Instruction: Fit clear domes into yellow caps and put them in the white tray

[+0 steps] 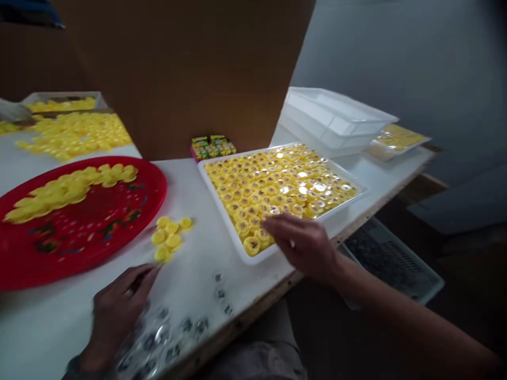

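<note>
My left hand [119, 311] is low over the white table, thumb and forefinger drawn together just in front of a small cluster of round yellow caps [172, 240]. Whether a cap is between those fingertips I cannot make out. My right hand [303, 240] hovers at the near edge of a white tray [240, 252], fingers bent together over its front row; what they hold, if anything, is hidden. Rows of yellow caps with clear, dark-marked tops [253, 211] fill the tray. Loose clear discs with dark marks [186, 324] lie beside my left hand, and several more [221, 293] form a short line.
A red oval platter [99, 248] with yellow caps stands at left. Behind it lies a heap of yellow caps [79, 132], with another person's hand [13, 111] beside it. A brown board [186, 79], white bins [336, 119] and a crate below [388, 264] surround the table.
</note>
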A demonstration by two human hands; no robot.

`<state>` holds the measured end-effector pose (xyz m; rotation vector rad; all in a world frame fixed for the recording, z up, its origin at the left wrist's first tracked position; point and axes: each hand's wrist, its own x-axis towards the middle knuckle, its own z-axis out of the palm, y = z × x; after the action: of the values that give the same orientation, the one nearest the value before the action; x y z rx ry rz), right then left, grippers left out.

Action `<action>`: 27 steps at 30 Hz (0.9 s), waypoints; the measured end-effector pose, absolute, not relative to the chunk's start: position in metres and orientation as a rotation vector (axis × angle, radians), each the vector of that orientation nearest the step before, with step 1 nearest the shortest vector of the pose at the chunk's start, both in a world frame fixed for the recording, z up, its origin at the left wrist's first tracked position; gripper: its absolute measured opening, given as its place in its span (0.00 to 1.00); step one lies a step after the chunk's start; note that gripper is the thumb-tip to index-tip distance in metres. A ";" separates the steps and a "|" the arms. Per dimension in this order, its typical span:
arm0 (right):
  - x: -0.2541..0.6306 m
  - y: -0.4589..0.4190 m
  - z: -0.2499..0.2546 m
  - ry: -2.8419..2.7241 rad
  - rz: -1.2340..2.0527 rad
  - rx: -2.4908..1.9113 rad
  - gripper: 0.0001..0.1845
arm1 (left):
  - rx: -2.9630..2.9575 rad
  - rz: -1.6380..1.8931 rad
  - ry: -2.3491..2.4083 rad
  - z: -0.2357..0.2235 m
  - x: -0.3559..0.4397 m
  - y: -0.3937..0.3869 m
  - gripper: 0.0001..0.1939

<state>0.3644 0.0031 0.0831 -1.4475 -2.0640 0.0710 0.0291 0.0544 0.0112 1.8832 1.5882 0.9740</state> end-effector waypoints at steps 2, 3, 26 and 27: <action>0.319 -0.020 0.074 -2.251 0.289 -1.404 0.14 | 1.987 0.961 1.589 0.005 0.020 0.052 0.14; 0.301 -0.027 0.067 -2.304 0.363 -1.430 0.14 | 2.031 0.979 1.596 0.003 0.017 0.053 0.13; 0.200 0.013 -0.002 -1.851 0.560 -1.519 0.02 | 1.606 0.662 1.184 0.003 0.017 0.050 0.17; 0.194 0.013 -0.002 -1.850 0.522 -1.483 0.02 | 1.527 0.605 1.136 0.002 0.019 0.049 0.19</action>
<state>0.1942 0.0132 -0.0019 -1.4831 -1.8505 0.5220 0.0185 0.0490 0.0025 1.5266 1.1357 0.6047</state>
